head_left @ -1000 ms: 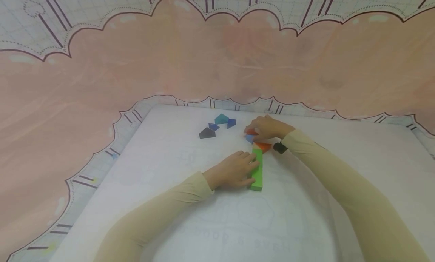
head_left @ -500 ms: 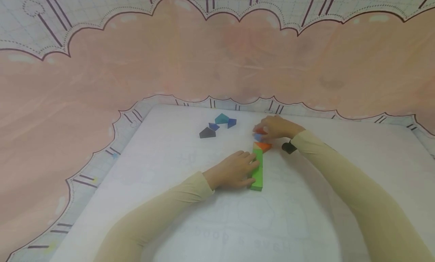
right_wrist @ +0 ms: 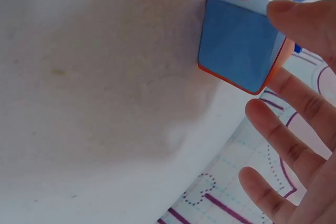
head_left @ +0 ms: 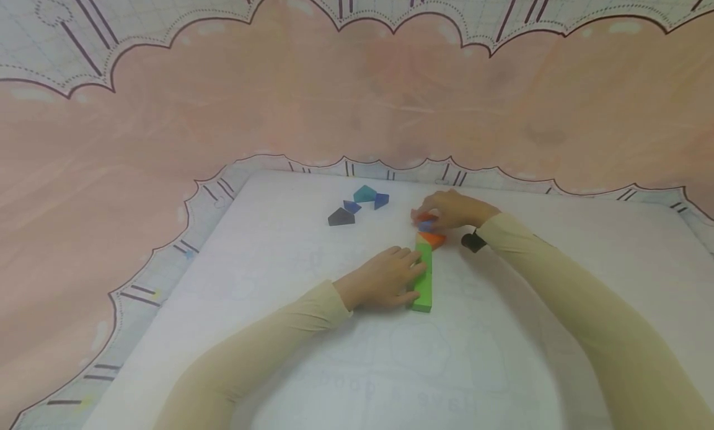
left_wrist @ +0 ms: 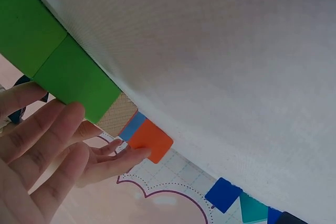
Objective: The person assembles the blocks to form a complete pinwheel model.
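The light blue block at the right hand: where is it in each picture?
Head: the light blue block is just right of centre, at the right hand's fingertips.
Left wrist: a narrow strip, left of and below centre, beside an orange block.
Right wrist: large, right of and above centre.
Shared landmark: the right hand.

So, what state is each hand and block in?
Left hand: touching green blocks
Right hand: pinching blue-and-red piece
Green blocks: end to end
Blue-and-red piece: held, maybe two blocks
Orange block: unheld, next to green blocks
Teal block: unheld
Navy blocks: unheld
Dark grey block: unheld
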{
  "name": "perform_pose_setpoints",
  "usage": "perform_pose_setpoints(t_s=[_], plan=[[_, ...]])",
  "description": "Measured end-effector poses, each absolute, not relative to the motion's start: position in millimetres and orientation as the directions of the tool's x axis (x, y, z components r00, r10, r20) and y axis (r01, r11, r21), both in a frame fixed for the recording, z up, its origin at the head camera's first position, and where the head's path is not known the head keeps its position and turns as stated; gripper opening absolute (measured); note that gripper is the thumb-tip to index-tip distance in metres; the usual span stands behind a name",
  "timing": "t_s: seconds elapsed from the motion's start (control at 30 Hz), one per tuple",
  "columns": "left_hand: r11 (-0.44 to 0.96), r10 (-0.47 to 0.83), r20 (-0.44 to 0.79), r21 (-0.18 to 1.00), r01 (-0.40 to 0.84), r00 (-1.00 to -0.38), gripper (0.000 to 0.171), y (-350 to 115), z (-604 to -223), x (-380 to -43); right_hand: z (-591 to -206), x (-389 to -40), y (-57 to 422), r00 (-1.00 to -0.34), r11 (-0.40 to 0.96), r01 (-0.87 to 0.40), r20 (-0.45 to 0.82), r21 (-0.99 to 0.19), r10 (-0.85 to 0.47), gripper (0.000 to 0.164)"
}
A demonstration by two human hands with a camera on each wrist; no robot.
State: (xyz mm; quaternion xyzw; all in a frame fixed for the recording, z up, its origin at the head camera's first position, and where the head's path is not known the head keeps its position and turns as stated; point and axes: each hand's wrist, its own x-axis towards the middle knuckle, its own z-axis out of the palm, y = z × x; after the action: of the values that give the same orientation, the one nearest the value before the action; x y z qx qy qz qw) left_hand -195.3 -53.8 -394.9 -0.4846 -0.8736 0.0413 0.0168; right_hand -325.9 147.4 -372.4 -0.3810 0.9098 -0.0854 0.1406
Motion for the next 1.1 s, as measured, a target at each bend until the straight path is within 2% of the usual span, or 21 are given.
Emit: perform_pose_setpoints(t_s=[0.2, 0.47, 0.6, 0.83, 0.97, 1.1], plan=[[0.524, 0.850, -0.007, -0.094, 0.846, -0.527, 0.042, -53, -396, -196, -373, -325, 144, -0.671, 0.692, -0.664, -0.184, -0.284, -0.718, 0.032], [0.528, 0.848, -0.011, -0.085, 0.845, -0.530, 0.042, -53, -395, -195, -369, -322, 142, -0.680, 0.711, -0.642, -0.215, -0.288, -0.701, 0.035], [0.534, 0.843, -0.024, -0.078, 0.842, -0.537, 0.043, -53, -394, -195, -368, -324, 138, -0.691, 0.728, -0.618, -0.235, -0.297, -0.683, 0.026], [0.534, 0.843, -0.027, -0.081, 0.842, -0.538, 0.045, -53, -392, -193, -370, -330, 134, -0.736, 0.775, -0.570, -0.251, -0.272, -0.629, 0.035], [0.533, 0.843, -0.023, -0.088, 0.842, -0.537, 0.046, -53, -393, -194, -372, -334, 131, -0.737, 0.767, -0.597, -0.215, -0.236, -0.640, 0.025], [0.533, 0.844, -0.016, -0.088, 0.842, -0.536, 0.045, -53, -395, -194, -372, -334, 128, -0.738, 0.760, -0.585, -0.203, -0.282, -0.643, 0.020]])
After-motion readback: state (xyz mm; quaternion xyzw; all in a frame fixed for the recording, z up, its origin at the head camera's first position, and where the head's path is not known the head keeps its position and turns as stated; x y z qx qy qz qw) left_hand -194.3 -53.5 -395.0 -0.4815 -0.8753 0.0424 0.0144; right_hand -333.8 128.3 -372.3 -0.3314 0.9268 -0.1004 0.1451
